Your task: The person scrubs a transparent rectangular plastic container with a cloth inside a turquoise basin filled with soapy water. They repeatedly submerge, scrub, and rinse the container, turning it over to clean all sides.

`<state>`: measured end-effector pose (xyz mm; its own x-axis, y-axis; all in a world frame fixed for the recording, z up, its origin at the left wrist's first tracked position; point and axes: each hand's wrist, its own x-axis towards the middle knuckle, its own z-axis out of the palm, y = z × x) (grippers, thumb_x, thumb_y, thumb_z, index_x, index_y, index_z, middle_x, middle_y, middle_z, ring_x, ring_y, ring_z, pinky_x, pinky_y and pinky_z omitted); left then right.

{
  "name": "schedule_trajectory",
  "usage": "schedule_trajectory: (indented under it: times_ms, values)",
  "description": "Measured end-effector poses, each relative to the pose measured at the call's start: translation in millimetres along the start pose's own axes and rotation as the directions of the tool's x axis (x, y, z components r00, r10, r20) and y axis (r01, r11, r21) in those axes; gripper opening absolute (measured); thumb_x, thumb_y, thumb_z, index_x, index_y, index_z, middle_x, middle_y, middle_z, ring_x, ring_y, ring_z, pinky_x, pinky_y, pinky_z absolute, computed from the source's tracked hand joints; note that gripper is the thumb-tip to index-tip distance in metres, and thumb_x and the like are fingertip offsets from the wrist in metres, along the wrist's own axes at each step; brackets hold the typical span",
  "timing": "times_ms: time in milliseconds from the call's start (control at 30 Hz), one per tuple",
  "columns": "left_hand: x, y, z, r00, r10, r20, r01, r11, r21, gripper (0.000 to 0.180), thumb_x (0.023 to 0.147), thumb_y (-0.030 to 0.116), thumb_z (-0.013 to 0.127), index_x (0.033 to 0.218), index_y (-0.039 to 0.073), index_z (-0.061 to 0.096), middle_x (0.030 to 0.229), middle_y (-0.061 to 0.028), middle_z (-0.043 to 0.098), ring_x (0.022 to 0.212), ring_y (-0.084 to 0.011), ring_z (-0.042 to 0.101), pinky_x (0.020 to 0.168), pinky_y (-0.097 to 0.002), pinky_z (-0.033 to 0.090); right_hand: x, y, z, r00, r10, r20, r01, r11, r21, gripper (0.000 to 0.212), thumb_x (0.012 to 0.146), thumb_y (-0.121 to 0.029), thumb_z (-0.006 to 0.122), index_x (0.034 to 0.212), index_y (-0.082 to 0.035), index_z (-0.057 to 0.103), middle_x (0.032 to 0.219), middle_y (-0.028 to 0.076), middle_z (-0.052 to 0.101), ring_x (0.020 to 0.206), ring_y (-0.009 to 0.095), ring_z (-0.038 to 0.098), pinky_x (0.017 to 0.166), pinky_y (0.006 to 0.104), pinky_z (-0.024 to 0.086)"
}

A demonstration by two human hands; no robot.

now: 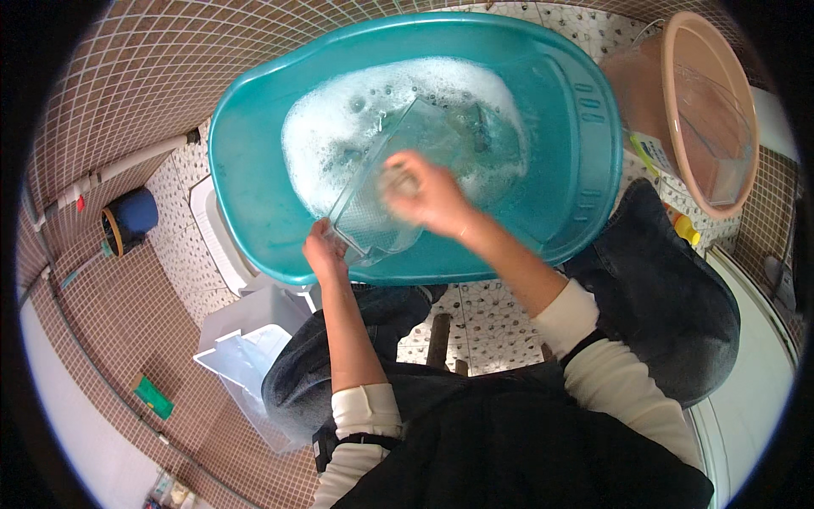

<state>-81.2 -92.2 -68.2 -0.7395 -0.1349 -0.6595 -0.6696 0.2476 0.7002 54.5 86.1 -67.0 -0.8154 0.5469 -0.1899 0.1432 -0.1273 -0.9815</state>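
A clear plastic bin (377, 225) is tilted inside a large teal tub (246, 161), partly in cloudy water under white suds (326, 114). My left hand (326, 251) grips its near left corner, close to the tub's front rim. Over the bin's textured panel, my right hand (437, 199) is curled round a small greyish scrubbing pad (397, 181). Motion blurs the pad and fingertips, so what the pad is made of cannot be told. Foam and cloudy water hide the bin's far part.
A peach basin (674, 110) with clear plastic pieces stands at the right, near a yellow-capped bottle (687, 229). At my left leg are a grey bin (246, 318) and more clear plastic (254, 365). A dark blue pot (131, 219) lies by the left wall.
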Motion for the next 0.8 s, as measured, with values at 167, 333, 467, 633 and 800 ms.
schedule_trajectory:
  times_ms: [167, 333, 467, 633, 800]
  values:
    - [7.1, -10.1, 1.9, 0.999, -0.03, 0.042, 0.039, 0.975, -0.218, 0.021, 0.08, 0.013, 0.049, 0.081, -0.005, 0.059, 0.062, -0.0073, 0.05, 0.041, -0.0142, 0.038, 0.037, -0.0277, 0.026, -41.9, -40.8, 61.8, 0.939, -0.343, 0.007, 0.322, 0.875, -0.362, 0.026, 0.073, -0.027, 0.065, 0.092, -0.013, 0.054, 0.08, 0.007, 0.057, 0.073, 0.029, 0.061, 0.06, 0.0404, 0.05]
    - [4.7, -14.3, -4.7, 0.991, -0.129, -0.033, 0.127, 0.989, -0.073, 0.021, 0.08, 0.013, 0.048, 0.088, -0.003, 0.058, 0.059, -0.0033, 0.047, 0.042, -0.0115, 0.039, 0.036, -0.0249, 0.027, -16.9, 30.9, 26.8, 0.988, -0.146, -0.054, 0.083, 0.789, -0.609, 0.041, 0.076, -0.048, 0.059, 0.092, -0.011, 0.055, 0.086, 0.012, 0.06, 0.069, 0.027, 0.062, 0.052, 0.04, 0.05]
    - [-1.1, -9.2, -3.3, 0.99, -0.128, 0.053, 0.129, 0.991, -0.017, 0.021, 0.084, 0.019, 0.045, 0.091, 0.001, 0.054, 0.069, -0.0041, 0.052, 0.05, -0.0157, 0.045, 0.042, -0.0289, 0.035, 14.0, 59.9, -19.8, 0.95, -0.006, -0.313, -0.2, 0.756, -0.623, 0.029, 0.086, -0.039, 0.049, 0.093, -0.01, 0.051, 0.076, 0.013, 0.06, 0.058, 0.032, 0.058, 0.052, 0.0446, 0.047]
    - [-0.7, -14.1, -1.0, 0.996, -0.089, 0.018, 0.091, 0.981, -0.172, 0.019, 0.084, 0.017, 0.045, 0.085, 0.001, 0.055, 0.06, -0.0031, 0.048, 0.045, -0.0125, 0.043, 0.036, -0.0258, 0.029, -30.4, 33.8, 29.6, 0.938, -0.224, -0.265, 0.054, 0.849, -0.525, 0.026, 0.082, -0.039, 0.056, 0.086, -0.013, 0.054, 0.075, 0.011, 0.059, 0.06, 0.031, 0.057, 0.052, 0.0432, 0.047]
    - [9.6, -14.9, -8.8, 0.985, -0.166, 0.043, 0.17, 0.973, -0.155, 0.019, 0.082, 0.018, 0.051, 0.086, 0.0, 0.058, 0.067, -0.0062, 0.054, 0.037, -0.0118, 0.037, 0.033, -0.0249, 0.025, -11.8, 61.3, 2.2, 0.982, 0.091, -0.168, -0.179, 0.743, -0.645, 0.042, 0.084, -0.05, 0.044, 0.1, -0.011, 0.049, 0.075, 0.011, 0.061, 0.065, 0.031, 0.061, 0.059, 0.0477, 0.048]
